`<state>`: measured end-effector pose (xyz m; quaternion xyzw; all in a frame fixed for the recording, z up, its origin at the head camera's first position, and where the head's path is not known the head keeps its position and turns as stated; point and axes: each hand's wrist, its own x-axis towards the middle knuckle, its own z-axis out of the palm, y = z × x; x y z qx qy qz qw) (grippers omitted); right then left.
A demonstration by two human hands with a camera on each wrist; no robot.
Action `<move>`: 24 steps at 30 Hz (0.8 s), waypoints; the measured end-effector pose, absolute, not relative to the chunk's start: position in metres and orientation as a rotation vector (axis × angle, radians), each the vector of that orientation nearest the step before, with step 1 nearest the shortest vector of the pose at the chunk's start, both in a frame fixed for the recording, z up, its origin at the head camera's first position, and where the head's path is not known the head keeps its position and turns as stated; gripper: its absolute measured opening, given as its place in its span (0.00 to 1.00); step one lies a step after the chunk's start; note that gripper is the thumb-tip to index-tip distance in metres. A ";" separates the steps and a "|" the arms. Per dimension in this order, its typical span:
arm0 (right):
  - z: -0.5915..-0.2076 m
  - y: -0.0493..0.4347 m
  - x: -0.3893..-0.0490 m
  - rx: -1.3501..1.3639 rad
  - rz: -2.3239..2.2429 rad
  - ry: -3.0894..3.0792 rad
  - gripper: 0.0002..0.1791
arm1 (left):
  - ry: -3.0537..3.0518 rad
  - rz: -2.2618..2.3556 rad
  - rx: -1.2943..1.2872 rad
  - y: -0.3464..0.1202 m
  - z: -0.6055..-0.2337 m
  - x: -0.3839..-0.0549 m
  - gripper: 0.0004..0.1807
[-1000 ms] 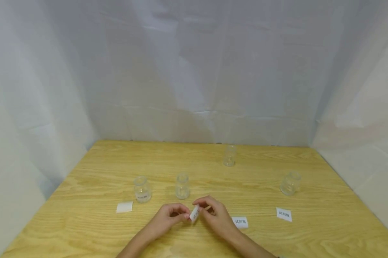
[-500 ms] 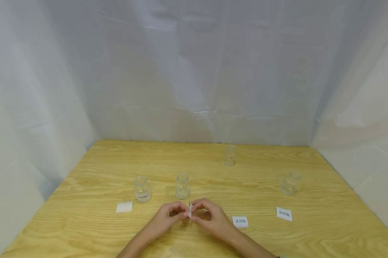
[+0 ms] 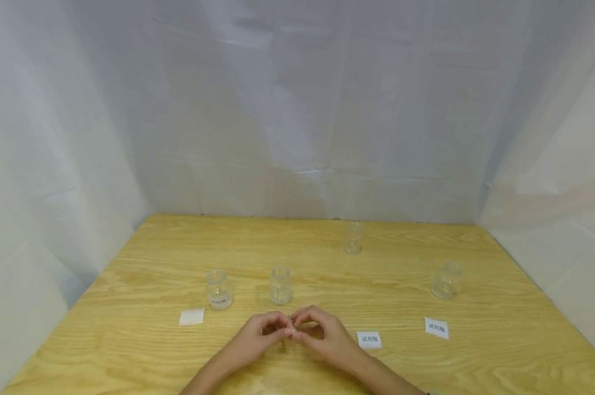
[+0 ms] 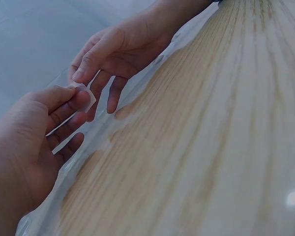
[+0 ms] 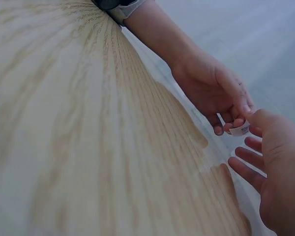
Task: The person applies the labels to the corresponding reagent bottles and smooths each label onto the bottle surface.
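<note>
Both hands meet over the near middle of the table, fingertips together on a small white paper label with dark writing (image 5: 240, 130). My left hand (image 3: 258, 336) pinches it between thumb and index finger; its other fingers spread loosely in the left wrist view. From the opposite side my right hand (image 3: 327, 337) pinches at the label's edge with thumb and index finger. Fingers hide most of the label in the head view, while a white corner shows in the left wrist view. Just beyond the hands stands a clear glass bottle (image 3: 280, 286).
A glass bottle with a written label on it (image 3: 219, 291) stands at left, near a blank white paper piece (image 3: 192, 316). Two written labels (image 3: 369, 339) lie at right. More glass bottles stand at the back (image 3: 352, 239) and far right (image 3: 445, 280). White sheeting surrounds the wooden table.
The label has turned from showing its writing to being edge-on, then mostly covered by fingers. My right hand has moved slightly left, bringing the fingertips of both hands together.
</note>
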<state>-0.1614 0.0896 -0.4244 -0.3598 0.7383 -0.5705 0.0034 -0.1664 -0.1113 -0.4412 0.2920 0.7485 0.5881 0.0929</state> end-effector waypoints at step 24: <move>-0.415 0.089 -0.161 -0.656 -1.953 2.446 0.02 | 2.514 1.965 0.469 -0.109 -0.439 -0.168 0.02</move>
